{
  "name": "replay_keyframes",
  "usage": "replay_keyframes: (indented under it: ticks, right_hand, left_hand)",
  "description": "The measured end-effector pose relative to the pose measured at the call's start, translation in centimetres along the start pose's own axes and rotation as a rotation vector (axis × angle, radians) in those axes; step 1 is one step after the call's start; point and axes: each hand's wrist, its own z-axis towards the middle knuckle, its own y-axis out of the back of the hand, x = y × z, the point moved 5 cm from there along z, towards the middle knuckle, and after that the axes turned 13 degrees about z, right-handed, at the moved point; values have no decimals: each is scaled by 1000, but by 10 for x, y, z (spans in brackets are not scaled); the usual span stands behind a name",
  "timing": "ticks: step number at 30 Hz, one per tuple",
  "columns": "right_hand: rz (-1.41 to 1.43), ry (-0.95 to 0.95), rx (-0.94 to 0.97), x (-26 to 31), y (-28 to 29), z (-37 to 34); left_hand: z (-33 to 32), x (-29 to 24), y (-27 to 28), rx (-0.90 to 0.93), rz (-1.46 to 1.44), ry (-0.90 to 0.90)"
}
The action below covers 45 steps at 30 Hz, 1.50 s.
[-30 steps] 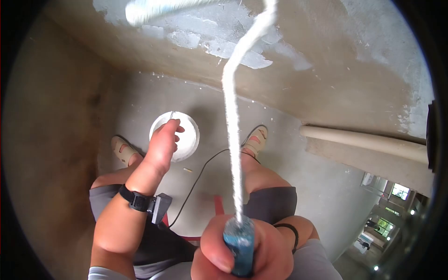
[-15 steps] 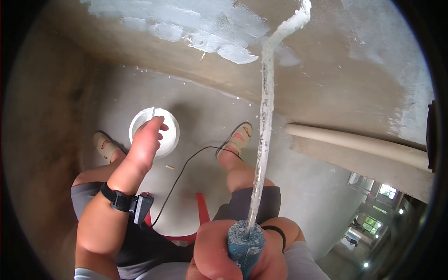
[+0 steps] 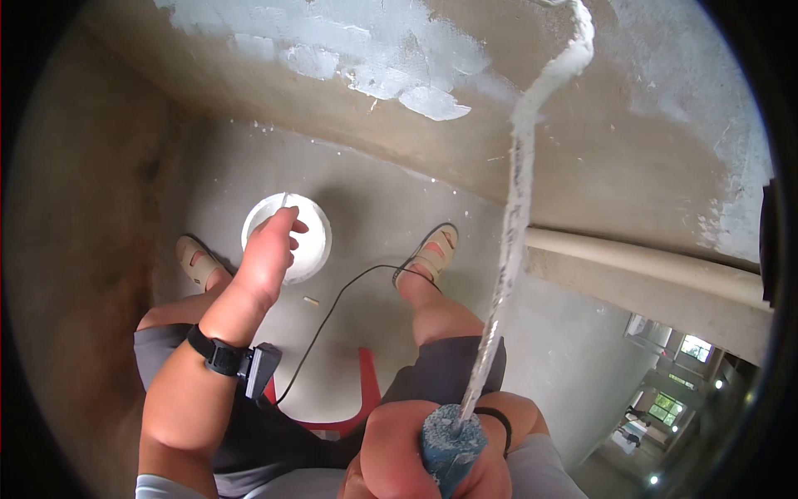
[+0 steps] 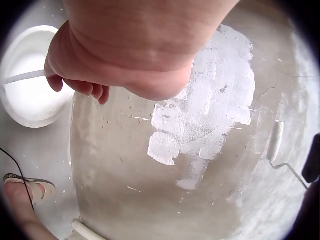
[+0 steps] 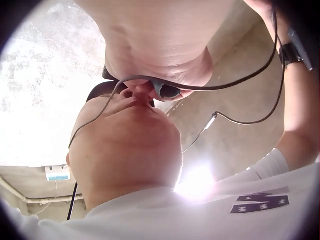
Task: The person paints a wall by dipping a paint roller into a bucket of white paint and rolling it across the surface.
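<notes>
My left hand (image 3: pixel 270 249) hangs over a round white bucket (image 3: pixel 322 251) of white paint, fingers curled round its strip-like handle (image 4: pixel 25 76). My right hand (image 3: pixel 395 453) grips the blue handle (image 3: pixel 453 449) of a paint roller, close to my body. Its bent metal frame (image 3: pixel 517 183), caked with white, rises toward the wall. The head view cuts off the roller end; in the left wrist view the white roller sleeve (image 4: pixel 275 140) lies against the wall. From below, the right wrist view shows my right hand (image 5: pixel 160 45) and the butt of the handle (image 5: pixel 169 91).
The brown wall (image 3: pixel 632 158) carries patches of white paint (image 3: pixel 399 71). A long beige pipe-like roll (image 3: pixel 648 254) lies along the wall at right. A black cable (image 3: pixel 341 291) crosses the floor by my sandals (image 3: pixel 436 249). A red chair part (image 3: pixel 368 382) shows between my legs.
The roller has swung right along the wall, its sleeve passing out of the head view. My right hand has shifted slightly right. My left hand keeps its hold at the bucket.
</notes>
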Motion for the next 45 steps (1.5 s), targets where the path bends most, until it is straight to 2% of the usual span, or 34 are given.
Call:
replay_keyframes:
  ticks: [2,4,5,7,11,14,16,17,19,26,28,29,31,32,33,36,38,39,42,44,45]
  right_hand:
    - [-10,29,38,5,1,1]
    - [50,-144,32,7,1,0]
    - [56,-149,36,7,-5,-1]
    - [-29,-145,-106,6,-6,-6]
    - [-65,-171,-27,3,-5,-4]
    - [38,-63,-154,-2,-4,-3]
    - [29,-84,30,-1,0,3]
    - [23,-79,27,3,-2,1]
    - [57,-195,-51,6,-2,-2]
    - [0,-124,-58,-1,-7,-4]
    - [207,-121,-251,-5,-11,1]
    - [205,-111,-258,-4,-4,2]
    - [-7,-228,30,-3,4,5]
    - [-17,-337,-90,2,1,2]
    - [-14,-336,-89,2,2,2]
    - [-135,-313,-6,0,2,0]
    - [37,-194,-194,-5,-1,-7]
    - [35,-198,-192,-4,-2,-5]
    - [26,-187,-150,-3,1,2]
    - [-13,-100,143,-2,4,11]
    - [-12,-95,136,8,-7,11]
  left_hand:
    - [-11,-6,-2,-8,-2,23]
    - [-14,-9,-2,-13,-18,41]
    - [-14,-9,-1,-22,-17,39]
    - [-13,-8,-2,1,-20,58]
    - [-11,-7,-2,-2,-22,49]
    - [-10,-7,-2,-20,-7,35]
    - [-7,-4,-3,-9,-11,31]
    - [-6,-2,-1,-11,-15,20]
    - [-4,1,-3,7,-49,24]
    - [-3,-2,-1,-15,-36,22]
    - [-11,-8,-1,-12,-20,22]
    - [-14,-10,-3,-8,-4,21]
    - [-12,-7,-7,-9,3,22]
    - [-12,-8,-8,0,3,24]
    - [-13,-8,-7,3,5,24]
    - [-16,-10,-4,22,14,39]
    - [-26,-18,-6,29,47,25]
    - [-26,-19,-5,27,45,22]
    - [-23,-13,-5,26,41,8]
    - [-14,-6,-6,59,-7,48]
    - [-13,-5,-7,63,-7,55]
